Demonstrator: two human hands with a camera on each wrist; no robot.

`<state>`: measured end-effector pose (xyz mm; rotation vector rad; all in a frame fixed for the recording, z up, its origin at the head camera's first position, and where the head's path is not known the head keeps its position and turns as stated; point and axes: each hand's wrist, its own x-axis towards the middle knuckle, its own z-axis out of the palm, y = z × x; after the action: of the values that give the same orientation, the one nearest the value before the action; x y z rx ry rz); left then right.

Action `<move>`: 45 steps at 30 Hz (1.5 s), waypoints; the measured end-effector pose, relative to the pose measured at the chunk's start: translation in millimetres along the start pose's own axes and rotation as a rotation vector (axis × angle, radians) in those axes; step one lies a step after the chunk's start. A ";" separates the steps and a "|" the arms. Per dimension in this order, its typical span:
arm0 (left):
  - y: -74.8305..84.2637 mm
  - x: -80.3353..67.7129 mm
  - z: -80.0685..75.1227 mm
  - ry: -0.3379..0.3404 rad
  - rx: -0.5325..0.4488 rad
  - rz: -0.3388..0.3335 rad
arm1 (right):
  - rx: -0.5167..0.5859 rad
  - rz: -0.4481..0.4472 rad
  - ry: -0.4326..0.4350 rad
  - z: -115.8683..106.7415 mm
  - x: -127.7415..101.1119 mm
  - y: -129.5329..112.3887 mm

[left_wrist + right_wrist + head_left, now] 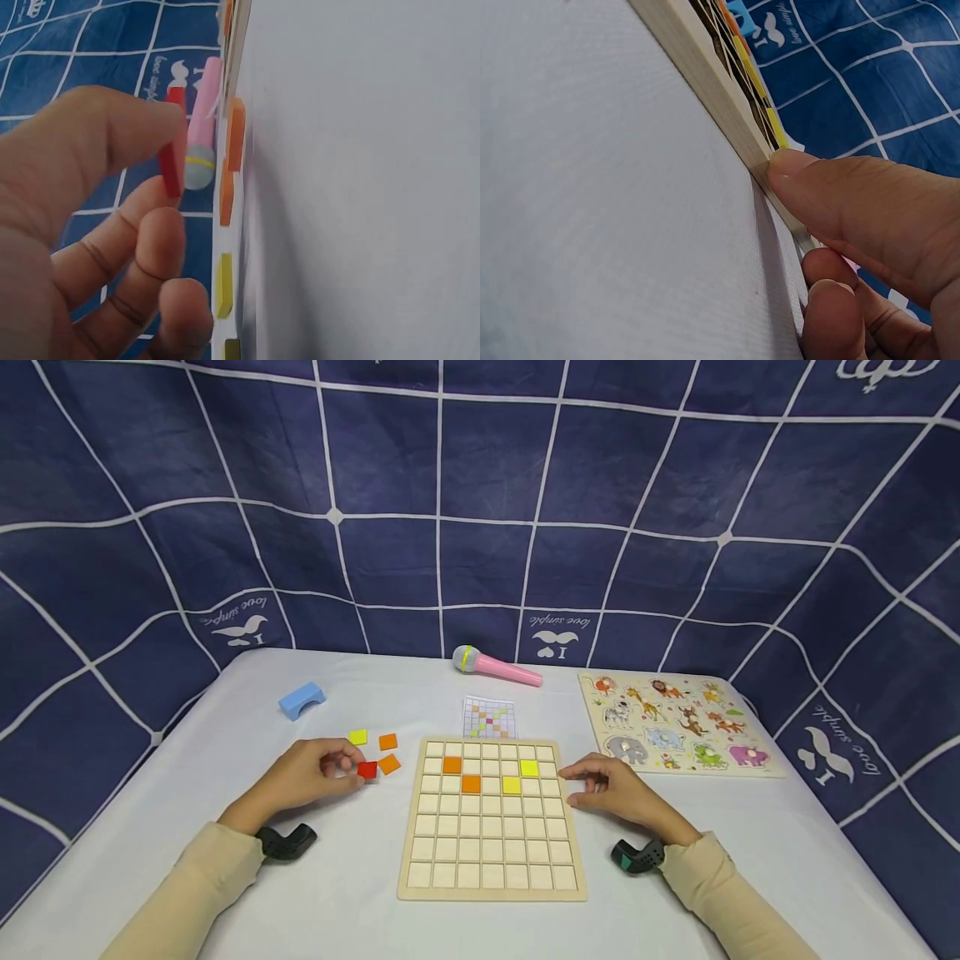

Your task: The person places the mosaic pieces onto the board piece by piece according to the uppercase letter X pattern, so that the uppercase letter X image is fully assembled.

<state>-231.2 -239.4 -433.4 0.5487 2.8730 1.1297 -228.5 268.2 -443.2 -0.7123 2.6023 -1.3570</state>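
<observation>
Red tile (367,769) pinched between thumb and fingers of left hand (309,774), just left of wooden grid board (492,881) on white worktop (352,893). In left wrist view, same red tile (173,142) held on edge, lifted clear of worktop, thumb on one face and fingertip on the other. Three loose tiles close by: orange tile (389,764) just beside the red one, a second orange tile (387,742) behind it, yellow tile (357,737) further back left.

Right hand (611,789) resting at right edge of grid board, fingers loosely bent, holding nothing; in right wrist view, thumb tip (795,169) touching the board's outer rim (705,82).

Four tiles already seated in the board's cells: two orange (452,765) (470,783) on the left side, stepping down diagonally, two yellow (529,767) (512,785) on the right side, mirrored.

Pattern card (489,718) lying flat just behind the board. Pink toy microphone (497,667) further back, on its side. Blue arch block (302,700) at back left, well apart from the tiles. Animal peg puzzle (675,722) at right, flat on worktop. Dark blue checked cloth (480,502) hung all round behind.
</observation>
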 end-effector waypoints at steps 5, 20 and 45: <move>6.0 -0.2 2.3 0.038 -0.037 0.078 | 0.005 0.008 -0.005 -0.9 0.9 1.7; 36.0 -0.8 21.9 0.018 -0.093 0.110 | 0.001 0.005 -0.003 -0.7 1.7 2.7; 70.9 -4.7 47.3 0.004 -0.054 0.171 | 0.004 0.006 -0.002 -0.7 1.5 3.3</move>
<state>-198.0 -161.6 -422.1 0.8035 2.8345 1.2268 -231.2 269.6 -445.3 -0.7043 2.5979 -1.3588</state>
